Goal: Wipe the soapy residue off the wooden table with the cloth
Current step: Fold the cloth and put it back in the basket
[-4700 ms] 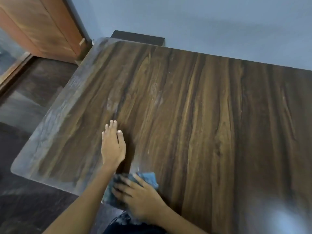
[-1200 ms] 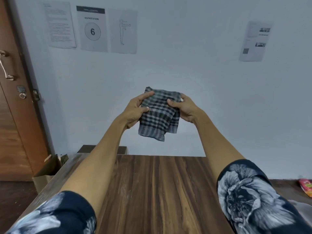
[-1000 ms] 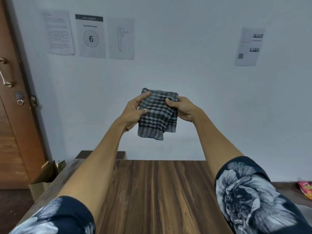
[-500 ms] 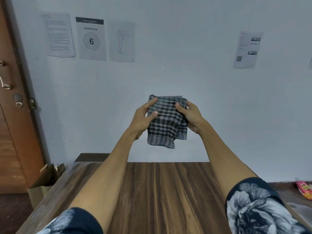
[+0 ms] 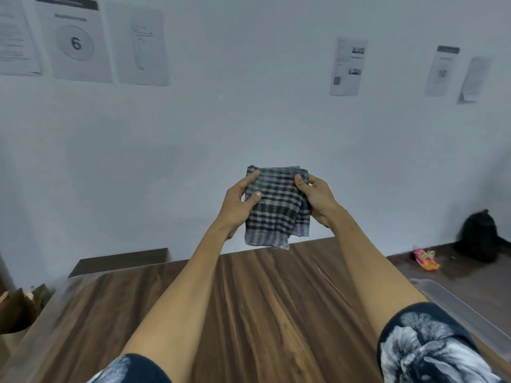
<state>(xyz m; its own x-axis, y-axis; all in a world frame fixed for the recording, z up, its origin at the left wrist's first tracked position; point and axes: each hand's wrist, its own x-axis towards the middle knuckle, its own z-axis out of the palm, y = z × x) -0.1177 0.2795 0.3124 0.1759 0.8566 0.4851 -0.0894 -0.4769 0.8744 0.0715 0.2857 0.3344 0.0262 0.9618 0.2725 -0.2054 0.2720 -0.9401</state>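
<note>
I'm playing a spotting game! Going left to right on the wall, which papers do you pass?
Text sheet → number 6 sign → stick-figure drawing → sheet with small photos → blurry numbered sign → curling sheet.

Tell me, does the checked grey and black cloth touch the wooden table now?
No, both hands hold the checked grey and black cloth in the air above the wooden table.

Soft, even indoor light is washing the pale wall (image 5: 249, 120) in a cool bluish cast, with no hard shadows falling. Motion blur is smearing the wall papers (image 5: 74, 42), leaving their print unreadable. Wide-angle distortion is tilting the sheets near the edges. The wooden desk (image 5: 262, 313) is showing a faint sheen along its left rim.
</note>
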